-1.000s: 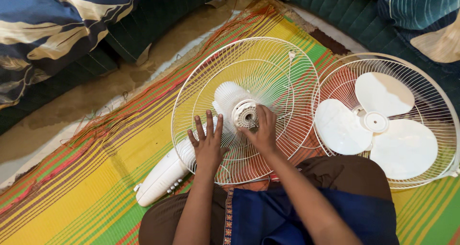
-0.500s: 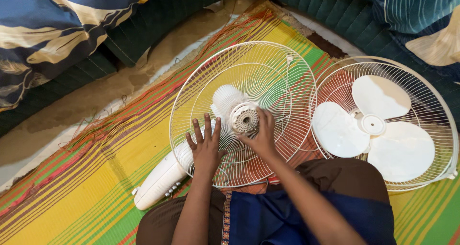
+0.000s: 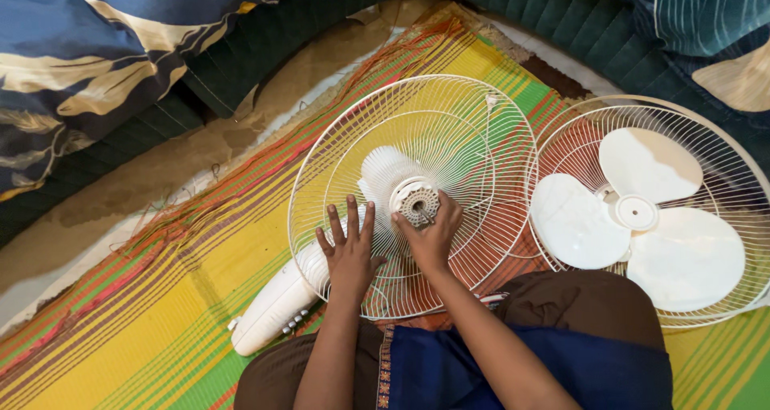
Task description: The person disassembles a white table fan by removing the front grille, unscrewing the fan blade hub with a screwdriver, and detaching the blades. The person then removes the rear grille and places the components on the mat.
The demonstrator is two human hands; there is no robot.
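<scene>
Rear fan guard (image 3: 449, 137) lies flat near middle of striped mat (image 3: 120, 330), mounted on white motor housing (image 3: 383, 173); left hand (image 3: 350, 245) spread flat on wires, fingers extended, gripping nothing; right hand (image 3: 431, 235) pinches ring nut (image 3: 417, 200) at hub; judgement: keep left palm pressing guard so it cannot spin, turn nut squarely with fingertips; front guard with blades (image 3: 650, 213) rests at mat's right edge, just beside

soft, even daylight fills the scene; shadows are faint, glare is absent. focus is sharp overall, with slight wide-angle stretching at the edges.
</scene>
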